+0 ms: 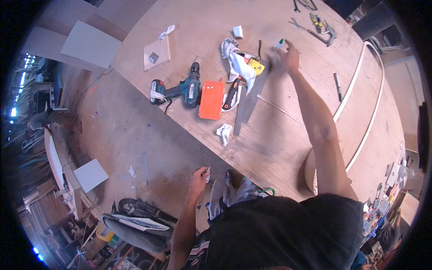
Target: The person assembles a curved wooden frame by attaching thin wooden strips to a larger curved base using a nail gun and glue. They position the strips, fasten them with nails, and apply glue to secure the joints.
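Note:
Stretched out over the table [270, 148], my right hand [290, 57] has its fingers closed around a small pale bottle with a green cap [281, 43]. Close to my body, below the table's edge, my left hand [198, 181] is closed on a small white thing [208, 174], possibly cloth or paper. Left of the bottle lie a crumpled white cloth [242, 67], a yellow tape measure [256, 66] and a dark metal straightedge [240, 112]. An orange case [211, 100] and a teal cordless drill [191, 90] rest further left.
A black marker [337, 87] and a looped white strip [357, 99] lie on the right of the table. Pliers [317, 22] and other tools are at the far right. A square wooden board [157, 53] lies far left. Crumpled paper [224, 133] sits near the edge.

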